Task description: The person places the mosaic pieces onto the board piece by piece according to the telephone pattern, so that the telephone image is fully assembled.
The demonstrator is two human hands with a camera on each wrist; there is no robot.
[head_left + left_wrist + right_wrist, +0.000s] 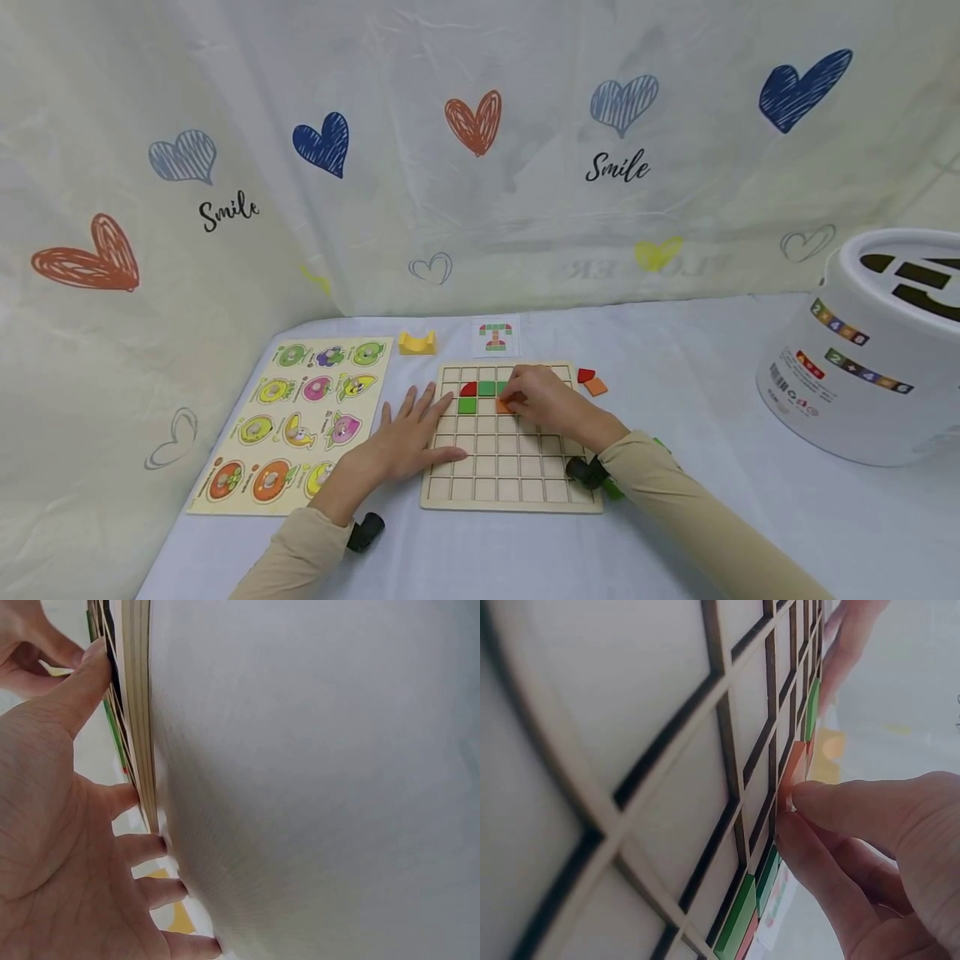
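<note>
A wooden grid board (517,496) lies on the white cloth. My right hand (543,400) is over its upper rows, thumb and fingertips pinching an orange square tile (796,766) at one of the cells. Left of it, a red quarter-round tile (469,389) and a green tile (487,388) sit in the upper row, with another green tile (467,406) below the red one. In the right wrist view, a green tile (737,919) shows on the near side. My left hand (405,442) spreads its fingers along the board's left edge, thumb on the board.
A fruit puzzle board (341,350) lies at left. Behind the grid are a yellow block (417,343) and a pattern card (496,336). Loose red (586,376) and orange pieces (596,387) lie right of it; green pieces (613,489) show under my right forearm. A white bucket (840,375) stands far right.
</note>
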